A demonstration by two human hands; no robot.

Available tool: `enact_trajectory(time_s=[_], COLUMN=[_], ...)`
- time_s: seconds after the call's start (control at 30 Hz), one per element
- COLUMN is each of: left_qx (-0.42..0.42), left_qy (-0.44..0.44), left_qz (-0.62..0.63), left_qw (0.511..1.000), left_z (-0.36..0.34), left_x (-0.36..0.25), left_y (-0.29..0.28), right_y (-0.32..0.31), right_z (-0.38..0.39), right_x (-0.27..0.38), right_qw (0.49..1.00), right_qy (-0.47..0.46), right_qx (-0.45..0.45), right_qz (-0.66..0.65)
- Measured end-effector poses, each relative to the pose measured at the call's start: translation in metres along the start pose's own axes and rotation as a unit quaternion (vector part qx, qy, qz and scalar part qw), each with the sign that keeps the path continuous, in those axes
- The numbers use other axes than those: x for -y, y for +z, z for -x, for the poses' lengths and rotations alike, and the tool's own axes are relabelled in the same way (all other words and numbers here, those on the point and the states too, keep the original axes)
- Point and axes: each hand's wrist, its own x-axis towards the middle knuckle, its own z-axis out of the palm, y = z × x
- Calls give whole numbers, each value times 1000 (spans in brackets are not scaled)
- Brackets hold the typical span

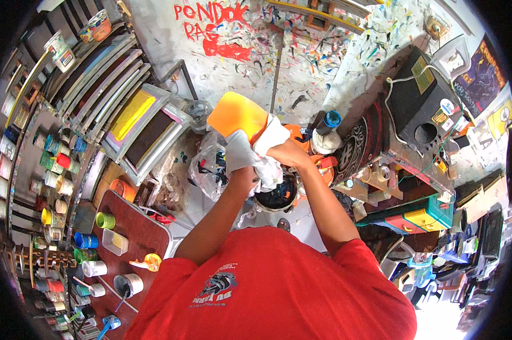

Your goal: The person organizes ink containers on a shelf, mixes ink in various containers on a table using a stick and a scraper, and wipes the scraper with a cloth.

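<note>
My left hand point(243, 178) is closed on the lower part of a crumpled white cloth point(258, 170). My right hand point(284, 152) grips the same cloth higher up, where it wraps the lower edge of an orange flat plastic piece point(233, 113). The piece is tilted upward in front of me; my fingertips on it are hidden by the cloth. Below my hands stands a bucket point(275, 201) with dark, stained insides. A clear plastic bag point(205, 175) with dark bits lies left of it, and orange containers point(326, 170) are to its right.
At the left, screen frames point(151, 136) lean on a rack of paint pots, beside a red-brown table point(154, 232) bearing cups. A blue-topped container point(330, 122) stands ahead. A black box point(414, 107) tops the right-hand bench, with colourful drawers point(411, 221) lower down. A paint-smeared wall point(290, 68) faces me.
</note>
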Motion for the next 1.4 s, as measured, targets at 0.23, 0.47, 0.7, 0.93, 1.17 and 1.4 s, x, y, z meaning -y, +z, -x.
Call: enact_trajectory(time_s=[0.23, 0.47, 0.7, 0.93, 1.17, 1.4], left_qx=[23, -92, -25, -17, -59, -2], left_qy=[110, 141, 352, 295, 394, 177], left_qz=[-251, -502, -492, -506, -493, -579], left_qw=[961, 848, 796, 811, 774, 796], left_z=[8, 8, -11, 8, 21, 19], left_x=[47, -36, 7, -22, -35, -97], left_y=[-36, 1, -41, -21, -22, -12], right_y=[23, 29, 55, 51, 29, 44], right_z=[-6, -9, -23, -27, -33, -25], right_x=[-25, -26, -3, 5, 17, -4], right_qw=[965, 846, 939, 894, 927, 840], right_qy=[-103, 81, -85, -214, -190, -293], right_qx=[-116, -347, -310, -367, -314, -348], right_qz=[212, -396, -127, 147, 80, 294])
